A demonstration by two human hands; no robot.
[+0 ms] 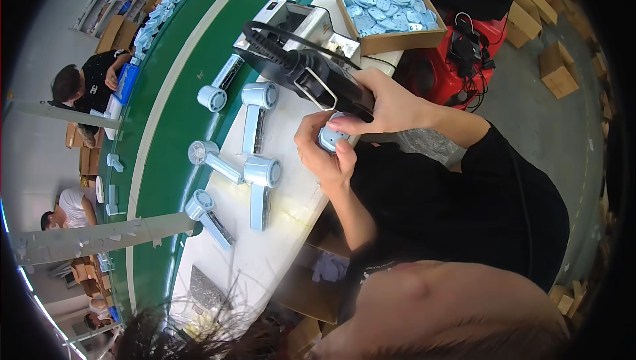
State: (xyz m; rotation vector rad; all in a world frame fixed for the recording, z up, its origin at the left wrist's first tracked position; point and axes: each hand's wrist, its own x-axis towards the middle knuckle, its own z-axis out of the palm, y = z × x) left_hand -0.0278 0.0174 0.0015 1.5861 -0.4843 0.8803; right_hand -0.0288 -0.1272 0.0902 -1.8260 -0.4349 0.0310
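Observation:
My right hand (387, 101) grips a black electric screwdriver (331, 81) with a metal hanging loop and a thick cord. Its tip is hidden from view. Just below, my left hand (324, 154) is closed around a small light-blue rounded plastic part (329, 138) with small holes. The right thumb reaches over onto this part's upper edge. Nearby on the white tabletop (291, 194) lie several light-blue handheld fans, among them one fan (263, 172) with a round head and another fan (260, 96) behind it. Dark inner strips show along some handles.
A cardboard box (381, 45) of light-blue plastic covers stands at the top, beside a grey bench machine (318, 25). A green conveyor belt (169, 121) runs along the left, with a metal post (106, 237) across it. Co-workers sit beyond. A red stool (430, 75) holds black cables.

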